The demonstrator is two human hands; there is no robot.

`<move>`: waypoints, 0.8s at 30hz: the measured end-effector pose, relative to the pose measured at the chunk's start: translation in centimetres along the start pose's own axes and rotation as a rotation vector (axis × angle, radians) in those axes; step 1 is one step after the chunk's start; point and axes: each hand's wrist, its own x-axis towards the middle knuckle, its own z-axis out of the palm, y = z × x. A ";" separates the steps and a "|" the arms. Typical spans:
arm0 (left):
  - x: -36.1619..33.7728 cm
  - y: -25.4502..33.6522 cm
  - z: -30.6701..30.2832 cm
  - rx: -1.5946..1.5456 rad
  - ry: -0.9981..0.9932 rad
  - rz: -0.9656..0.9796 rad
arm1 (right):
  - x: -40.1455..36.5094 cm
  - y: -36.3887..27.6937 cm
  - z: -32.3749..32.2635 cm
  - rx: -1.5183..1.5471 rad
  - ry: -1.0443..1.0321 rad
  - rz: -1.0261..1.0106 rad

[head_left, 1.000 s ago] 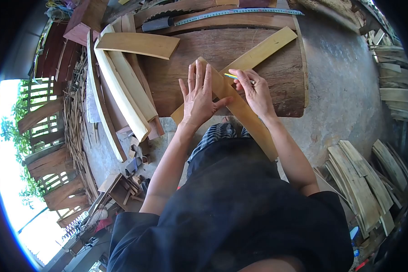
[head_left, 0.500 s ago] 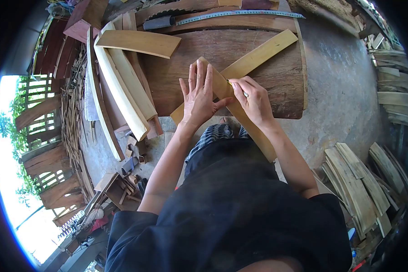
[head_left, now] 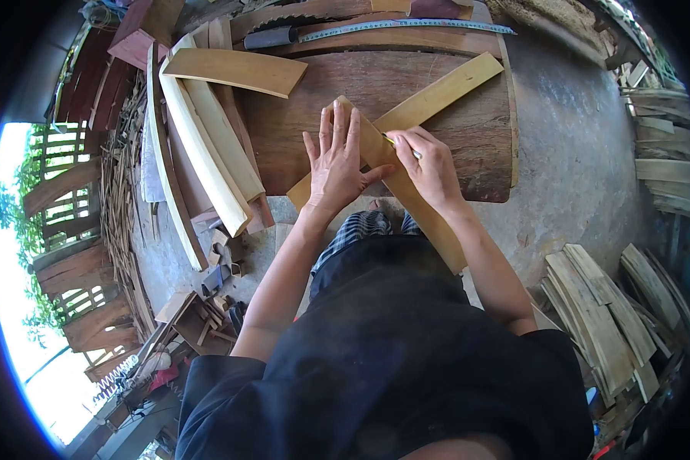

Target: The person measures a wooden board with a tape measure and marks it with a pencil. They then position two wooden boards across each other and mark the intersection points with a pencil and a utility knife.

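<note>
Bare tabletop (head_left: 475, 153) lies open right of the crossed strips (head_left: 445, 88); stacked planks (head_left: 207, 153) crowd the left, a saw (head_left: 272, 37) the far edge.

Left hand (head_left: 336, 165) flat, fingers spread; right hand (head_left: 431, 170) curled, fingertips pinched.

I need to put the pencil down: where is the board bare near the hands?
Bare board lies right of the right hand, beside the long slat; a smaller patch sits between the left hand and the curved slat. The left edge is crowded with stacked slats.

Concrete floor (head_left: 583, 165), stacked offcuts (head_left: 606, 322), daylight
</note>
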 end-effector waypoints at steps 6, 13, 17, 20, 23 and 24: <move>0.1 0.2 -0.2 0.007 -0.015 -0.004 | 1.0 0.2 0.8 -0.002 -0.017 -0.006; -0.1 0.0 0.0 -0.002 -0.003 -0.007 | -0.4 0.2 -1.0 0.022 -0.055 0.068; -0.1 0.2 -0.1 -0.011 -0.007 -0.012 | 1.6 1.3 1.5 0.080 0.005 0.012; 0.0 0.0 0.0 0.004 0.002 -0.004 | 1.1 0.6 0.4 0.044 0.004 0.002; -0.1 -0.1 0.2 -0.003 0.018 0.000 | -0.7 0.5 -1.2 0.065 -0.048 0.078; -0.1 -0.1 0.2 -0.005 0.020 -0.005 | -0.9 0.6 -1.5 0.110 -0.071 0.142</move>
